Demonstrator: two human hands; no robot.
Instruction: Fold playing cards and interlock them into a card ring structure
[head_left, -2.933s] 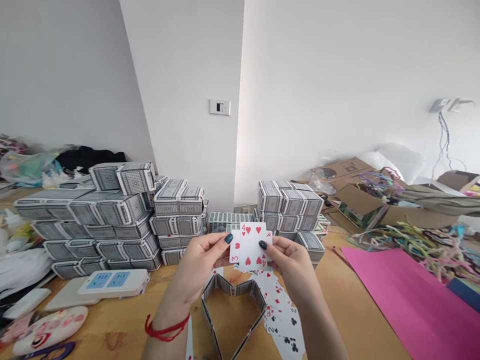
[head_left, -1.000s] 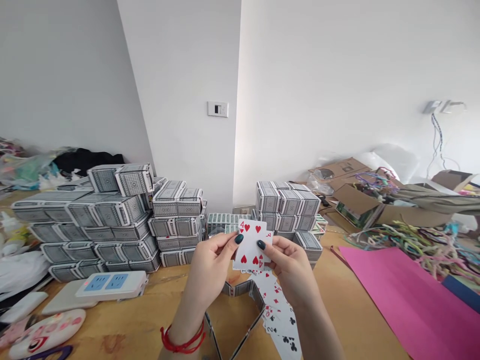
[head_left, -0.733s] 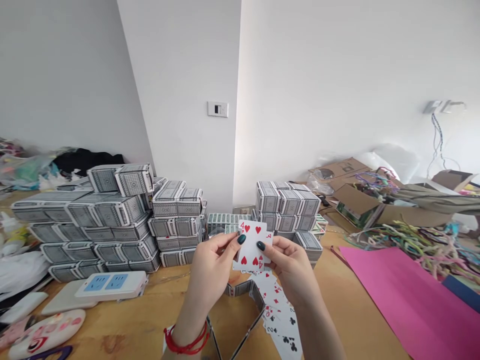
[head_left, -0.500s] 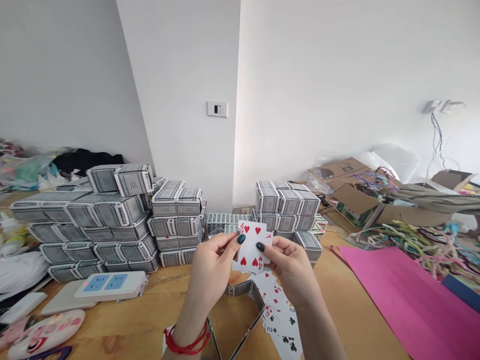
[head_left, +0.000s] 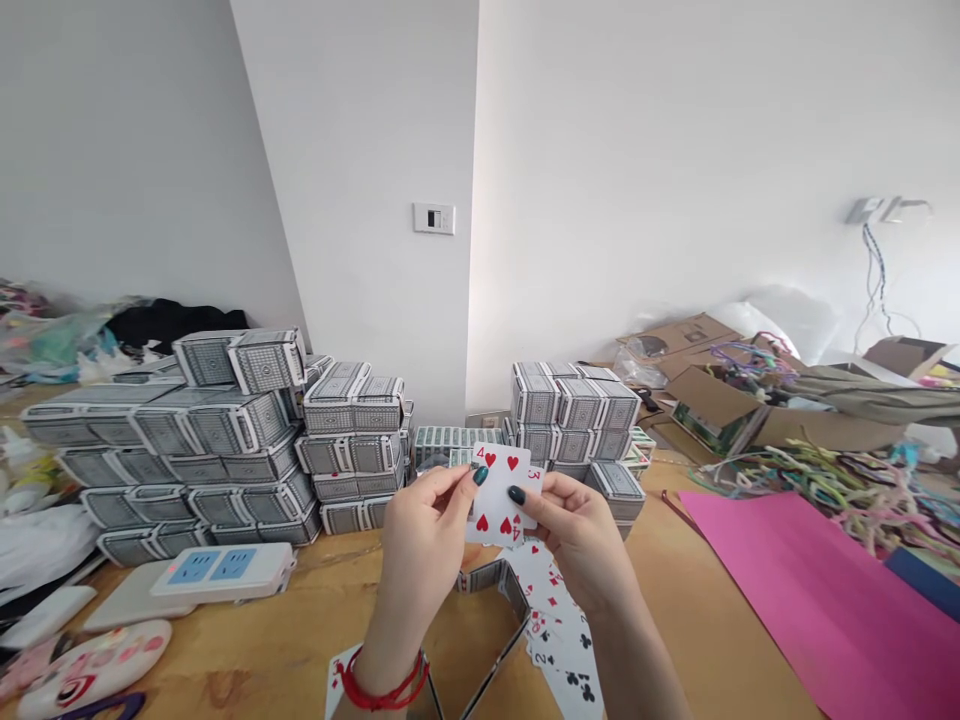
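Observation:
My left hand (head_left: 420, 545) and my right hand (head_left: 576, 535) both pinch a small pair of playing cards (head_left: 499, 495) held upright above the table. The four of hearts faces me; a red three peeks out behind it on the right. Under my hands stands a heart-shaped frame (head_left: 504, 600) made of folded cards on the wooden table (head_left: 247, 650). A fan of loose face-up cards (head_left: 559, 620) lies along the frame's right side. Another card (head_left: 339, 685) lies by my left wrist.
Stacks of patterned card boxes (head_left: 217, 440) rise at back left, with a smaller stack (head_left: 574, 410) at back centre. A white power strip (head_left: 225, 568) lies left. Pink paper (head_left: 817, 590), coloured cords (head_left: 847, 480) and cardboard boxes (head_left: 720, 385) fill the right.
The red three was fanned out to the left of the four; now it sits tucked behind it, showing only at the right. My hands have drawn closer together.

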